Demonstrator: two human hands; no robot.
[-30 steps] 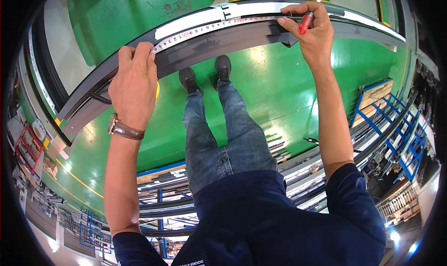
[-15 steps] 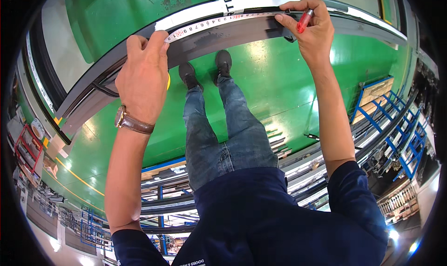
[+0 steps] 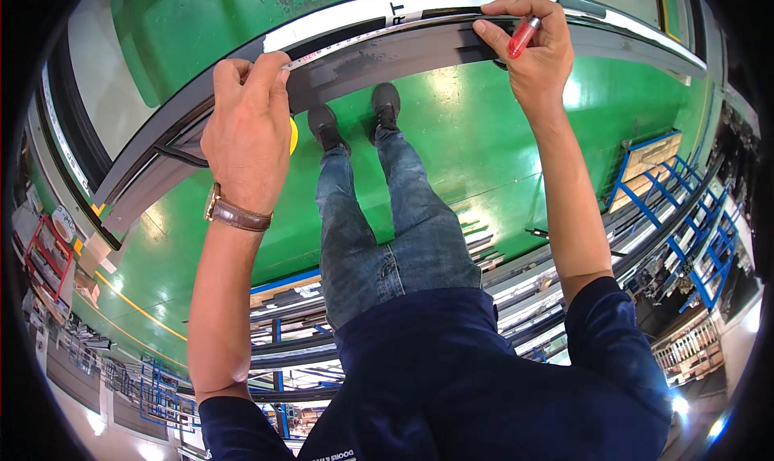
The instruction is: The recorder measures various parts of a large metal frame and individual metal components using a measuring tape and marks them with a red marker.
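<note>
A long dark grey frame profile (image 3: 363, 79) runs across the top of the view, bent by the lens. My left hand (image 3: 246, 134), wearing a brown-strapped watch (image 3: 234, 211), is closed around a tape measure; part of its yellow case (image 3: 293, 136) shows beside the palm. The narrow white blade (image 3: 334, 48) stretches along the profile toward my right hand (image 3: 538, 58). That hand holds a red marker pen (image 3: 526, 35) between its fingers, tip pointing up and away. Its thumb and index fingertip rest at the profile near the blade's far end, which I cannot make out.
White protective film (image 3: 322, 27) with dark lettering covers the profile's far side. My shoes (image 3: 326, 126) stand on the green floor (image 3: 451, 150). Behind me are racks of long bars (image 3: 294, 352) and a blue-framed trolley (image 3: 645, 171). A red rack (image 3: 48, 251) stands at far left.
The tape blade has tilted, so its numbered face shows less and it lies closer to the profile's far edge. My right hand has shifted slightly left and down with the marker pen.
</note>
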